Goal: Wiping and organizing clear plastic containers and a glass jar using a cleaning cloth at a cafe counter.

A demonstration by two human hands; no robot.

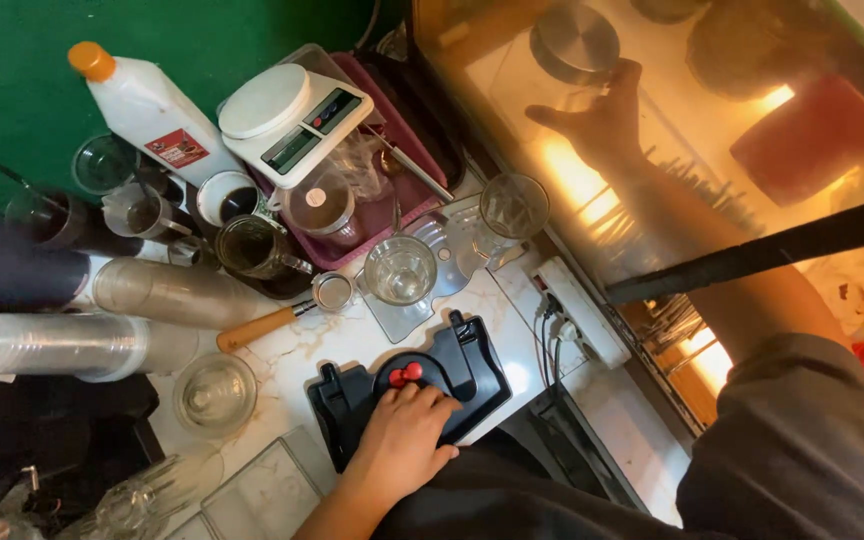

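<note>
Top-down view of a cluttered marble counter. Left hand (404, 432) rests palm-down, fingers curled over a black sealing machine (412, 385) w/ a red knob (405, 374) just above the knuckles. Right hand (602, 115) reaches up & right of the machine into a lit glass fridge, fingers spread, touching a steel-lidded jar (574, 45). Above the machine: empty glass (400, 268); further up, white kitchen scale (290, 120). Left of it: wood-handled strainer (287, 315).

Black sealing machine (452, 375) with red knob (405, 374), flat on marble counter (297, 355)
</note>
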